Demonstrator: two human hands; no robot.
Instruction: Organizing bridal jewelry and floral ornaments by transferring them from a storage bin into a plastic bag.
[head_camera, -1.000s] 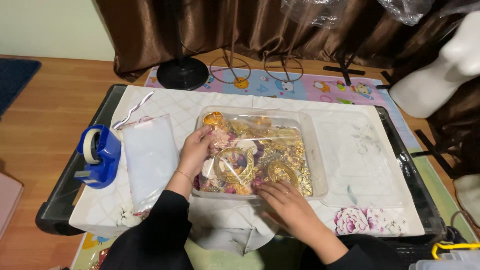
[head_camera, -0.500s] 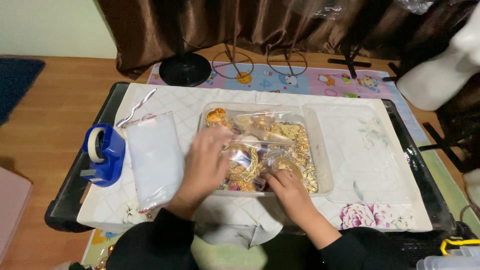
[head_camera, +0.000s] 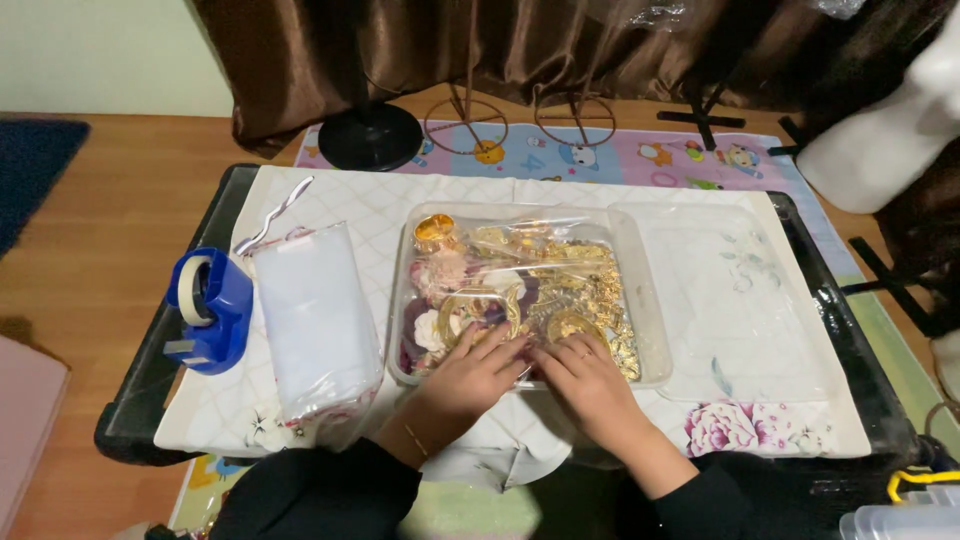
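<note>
At mid-frame I had my left hand (head_camera: 468, 372) and right hand (head_camera: 590, 383) spread flat, grasping nothing, on the crinkled packets of gold jewellery (head_camera: 520, 290) in the clear plastic tray (head_camera: 648, 330), the blue tape dispenser (head_camera: 208, 310) at left on the cloth-covered surface (head_camera: 330, 200).

From my feed: wooden floor (head_camera: 120, 190) fills nine o'clock. Brown curtain (head_camera: 520, 45) hangs across twelve, pale wall (head_camera: 100, 50) at eleven. Colourful play mat (head_camera: 640, 155) lies beneath the curtain, with a black round stand base (head_camera: 370, 137) on it. Dark blue rug (head_camera: 30, 170) at ten. Light is dim, indoor.
</note>
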